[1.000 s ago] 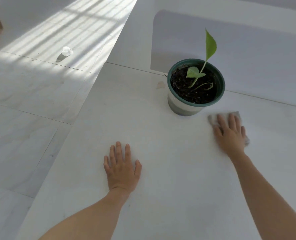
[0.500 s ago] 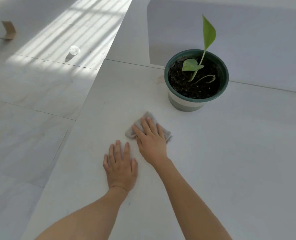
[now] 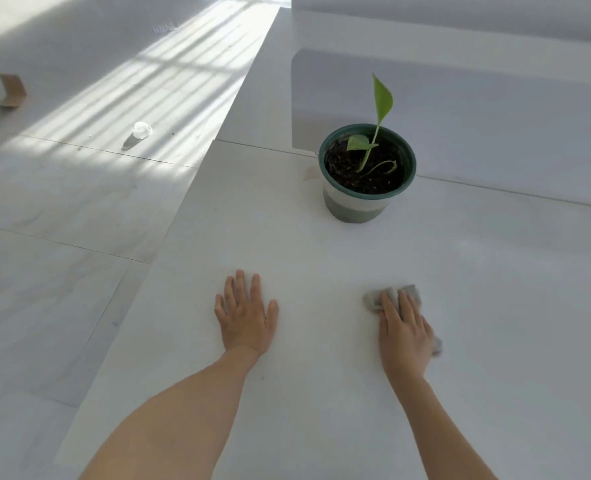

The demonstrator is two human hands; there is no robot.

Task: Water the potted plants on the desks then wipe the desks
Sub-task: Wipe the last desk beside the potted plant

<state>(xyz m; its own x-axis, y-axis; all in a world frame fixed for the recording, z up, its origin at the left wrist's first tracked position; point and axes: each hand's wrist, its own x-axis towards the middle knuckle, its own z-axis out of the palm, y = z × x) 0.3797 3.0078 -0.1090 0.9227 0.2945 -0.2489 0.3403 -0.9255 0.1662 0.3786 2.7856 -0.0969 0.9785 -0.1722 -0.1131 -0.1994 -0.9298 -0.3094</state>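
Note:
A green and white pot [image 3: 358, 202] with dark soil and a small green-leaved plant [image 3: 377, 126] stands at the back of the white desk [image 3: 287, 244]. My left hand [image 3: 245, 315] lies flat on the desk, fingers straight, in front of the pot. My right hand [image 3: 405, 332] presses a crumpled grey cloth [image 3: 373, 299] flat against the desk, below and slightly right of the pot. The cloth shows past my fingertips and beside my palm; the rest is hidden under the hand.
A white partition panel [image 3: 495, 126] rises behind the pot. The desk's left edge drops to a pale tiled floor [image 3: 62, 220], where a small clear cup [image 3: 141, 129] and a piece of brown cardboard [image 3: 10, 91] lie in sunlight.
My right hand slid the cloth from beside the pot leftward to my left hand, then back to the right and nearer to me. My left hand stayed flat in place.

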